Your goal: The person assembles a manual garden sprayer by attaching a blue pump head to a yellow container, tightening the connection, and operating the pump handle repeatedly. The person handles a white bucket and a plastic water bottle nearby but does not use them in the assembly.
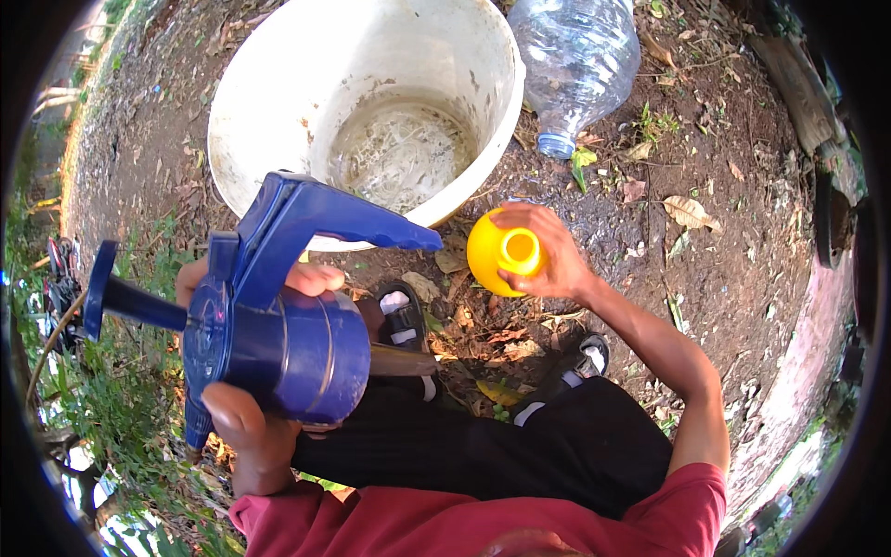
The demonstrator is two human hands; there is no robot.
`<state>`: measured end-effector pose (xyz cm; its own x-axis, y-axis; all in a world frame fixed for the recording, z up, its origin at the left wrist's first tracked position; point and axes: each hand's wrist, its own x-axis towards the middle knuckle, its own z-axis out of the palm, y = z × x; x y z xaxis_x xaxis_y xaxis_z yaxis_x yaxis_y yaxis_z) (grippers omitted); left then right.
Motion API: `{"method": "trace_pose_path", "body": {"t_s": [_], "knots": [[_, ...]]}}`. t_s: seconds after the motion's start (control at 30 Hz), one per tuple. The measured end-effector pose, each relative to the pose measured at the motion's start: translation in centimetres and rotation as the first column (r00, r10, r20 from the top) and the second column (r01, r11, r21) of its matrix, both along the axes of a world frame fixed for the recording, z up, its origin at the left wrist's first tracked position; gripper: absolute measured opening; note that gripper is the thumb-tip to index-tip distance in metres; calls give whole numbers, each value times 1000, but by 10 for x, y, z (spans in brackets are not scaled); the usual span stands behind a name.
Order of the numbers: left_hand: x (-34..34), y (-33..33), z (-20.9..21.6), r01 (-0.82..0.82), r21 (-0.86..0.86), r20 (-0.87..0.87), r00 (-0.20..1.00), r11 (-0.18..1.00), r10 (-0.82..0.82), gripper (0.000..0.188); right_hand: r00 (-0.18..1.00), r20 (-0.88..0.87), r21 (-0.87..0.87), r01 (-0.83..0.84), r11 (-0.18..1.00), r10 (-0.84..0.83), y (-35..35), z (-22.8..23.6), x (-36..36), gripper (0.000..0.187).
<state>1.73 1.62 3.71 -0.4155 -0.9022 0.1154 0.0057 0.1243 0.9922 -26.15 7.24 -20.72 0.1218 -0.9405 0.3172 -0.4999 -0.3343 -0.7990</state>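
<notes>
My left hand (243, 422) is wrapped round a blue plastic jug-like vessel (302, 357), tilted on its side. A long blue handle runs over its top, and a stem with a round knob sticks out to the left. Its exact kind is unclear. Out to the right, my right hand (554, 255) grips a yellow bottle (487, 251) from its right side. The bottle's round mouth faces up with no cap on it. The two held things are apart from each other.
A dirty white bucket (269, 102) stands ahead, with a little murky liquid and debris at its bottom. Beside it lies a large clear plastic bottle (585, 70) with a blue cap. Dry leaves litter the dirt ground. My sandalled feet (404, 320) are below my hands.
</notes>
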Motion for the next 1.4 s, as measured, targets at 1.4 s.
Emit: {"method": "trace_pose_path", "body": {"t_s": [1.4], "knots": [[-13, 0, 3, 26, -23, -115, 993, 999, -28, 88, 994, -68, -99, -89, 991, 82, 11, -4, 1, 57]]}}
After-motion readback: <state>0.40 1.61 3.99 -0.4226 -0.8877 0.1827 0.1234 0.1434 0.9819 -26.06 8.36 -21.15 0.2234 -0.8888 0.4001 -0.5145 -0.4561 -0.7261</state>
